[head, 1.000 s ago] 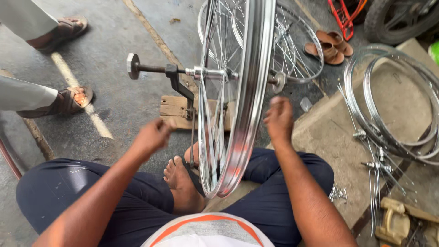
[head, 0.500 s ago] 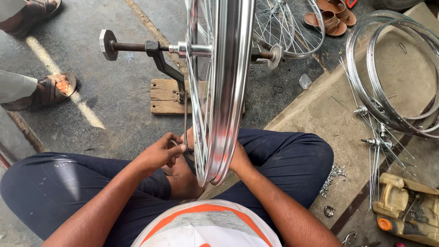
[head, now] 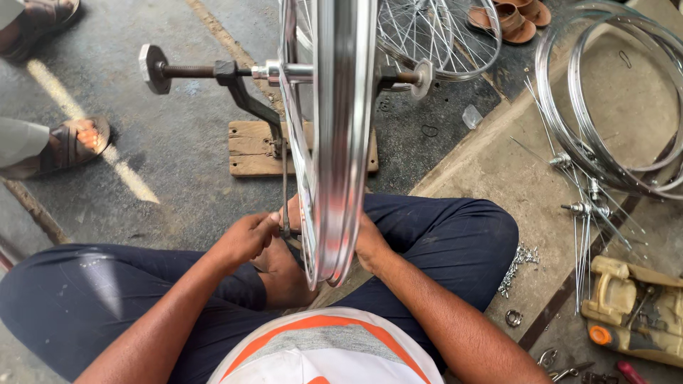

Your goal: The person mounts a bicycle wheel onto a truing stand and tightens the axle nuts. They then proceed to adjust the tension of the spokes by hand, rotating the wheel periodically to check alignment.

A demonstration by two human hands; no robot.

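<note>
A shiny spoked bicycle wheel (head: 341, 135) stands edge-on in a black metal truing stand (head: 242, 92) bolted to a wooden block (head: 249, 148). My left hand (head: 245, 238) pinches a thin dark tool (head: 285, 192) against the spokes at the rim's lower left. My right hand (head: 370, 242) presses against the rim's lower right side, partly hidden behind it. I sit cross-legged in dark blue trousers, with a bare foot (head: 281, 274) under the wheel.
Another person's sandalled feet (head: 71, 142) stand at the left. A second spoked wheel (head: 441, 32) and brown sandals (head: 516, 18) lie beyond. Bare rims (head: 605, 107), hubs with loose spokes (head: 590, 210), nipples (head: 519, 259) and a yellow tool (head: 633, 309) lie at the right.
Both hands dropped from either side of the wheel down to the rim's lowest part. The left hand took up the thin tool. The view shifted closer over the wheel.
</note>
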